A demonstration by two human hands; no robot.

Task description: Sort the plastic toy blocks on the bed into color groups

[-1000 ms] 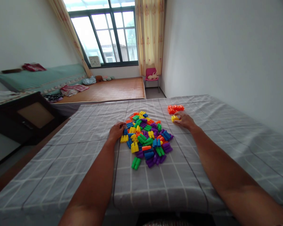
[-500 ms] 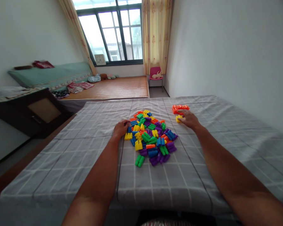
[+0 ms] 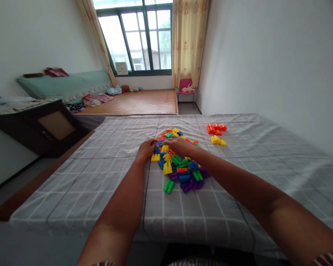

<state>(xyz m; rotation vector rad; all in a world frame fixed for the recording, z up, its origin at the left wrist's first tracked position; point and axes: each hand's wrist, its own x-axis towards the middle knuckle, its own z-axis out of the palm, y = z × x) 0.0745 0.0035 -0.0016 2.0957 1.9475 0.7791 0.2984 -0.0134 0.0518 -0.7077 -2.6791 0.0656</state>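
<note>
A mixed pile of plastic building blocks [image 3: 168,169] in yellow, green, blue, orange and purple lies on the checked tablecloth. My left hand [image 3: 147,147] rests at the pile's left edge, its fingers curled together beside blue and yellow blocks; whatever they pinch is too small to make out. Over the upper middle of the heap reaches my right hand [image 3: 181,146], fingers stretched toward the left hand, with nothing visible in them. It covers part of the pile. Apart from the heap, at the right, sit a cluster of orange blocks [image 3: 216,129] and, nearer me, several yellow blocks [image 3: 218,140].
Grey checked cloth [image 3: 100,177] covers the table. A white wall [image 3: 280,66] runs along the right side. Beyond the table are a bed [image 3: 144,101], a pink chair [image 3: 185,84] with a plush toy, and a dark cabinet [image 3: 55,122] at the left.
My right hand has moved left from the yellow blocks to over the pile, leaving the yellow blocks in front of the orange cluster. My left hand stays at the pile's edge. The view has shifted slightly.
</note>
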